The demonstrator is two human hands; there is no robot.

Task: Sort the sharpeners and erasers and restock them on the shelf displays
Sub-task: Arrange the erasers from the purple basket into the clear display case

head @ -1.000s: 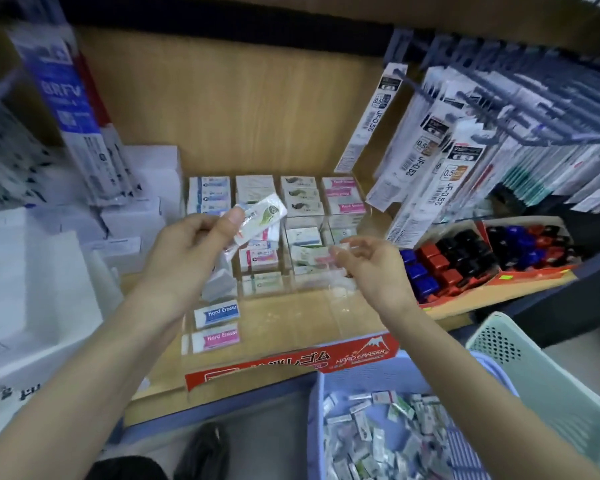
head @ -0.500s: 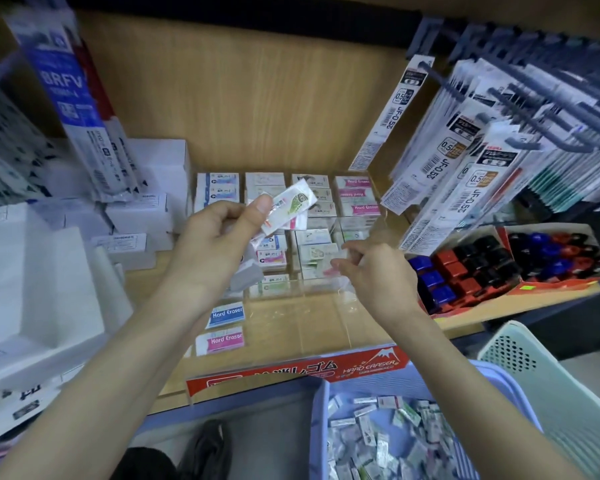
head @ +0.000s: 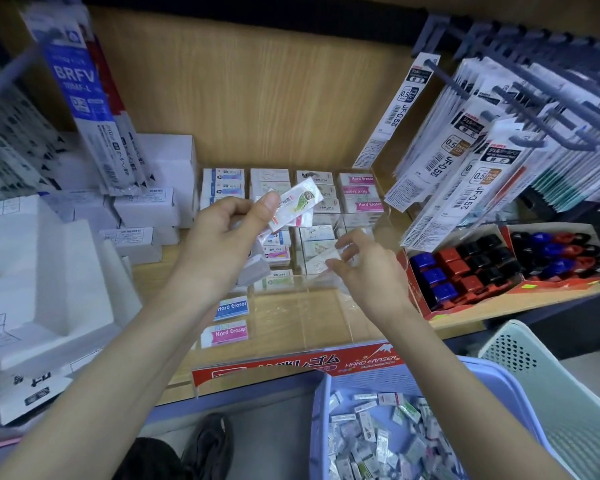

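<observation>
Change: right hand [head: 368, 271] has spread its fingers a little over the display tray since half a second back; left hand [head: 222, 237] stays raised, its load unshifted.
Left hand: thumb and curled fingers pinch the green-print eraser [head: 297, 202] by its lower-left end, with more wrapped pieces fanned beneath it; a grey block [head: 255, 268] is tucked under the palm.
Right hand: thumb and partly parted fingertips pinch the pale eraser [head: 317, 261] at its right end.
Key relation: the pale eraser lies just left of the right hand's fingertips, long axis tilted up to the right, over a middle compartment near the tray's front edge. The right hand is nearer that slot and is judged the one to set the eraser down.
Display tray [head: 303, 317]: clear rigid acrylic with thin dividers, at the centre of the shelf [head: 551, 293] front edge; back rows stacked; two Hard Eraser pieces [head: 230, 308] at its front-left corner.
Erasers: small flat rectangular blocks with printed sleeves and glossy crinkled film; likely light and slippery.
Basket [head: 321, 410]: lilac ribbed plastic, below the shelf's front edge; loose stock [head: 378, 431] heaped inside.
Sharpeners [head: 478, 265]: blocky hard plastic in black, red and blue, in a red card box at the shelf's right end.
</observation>
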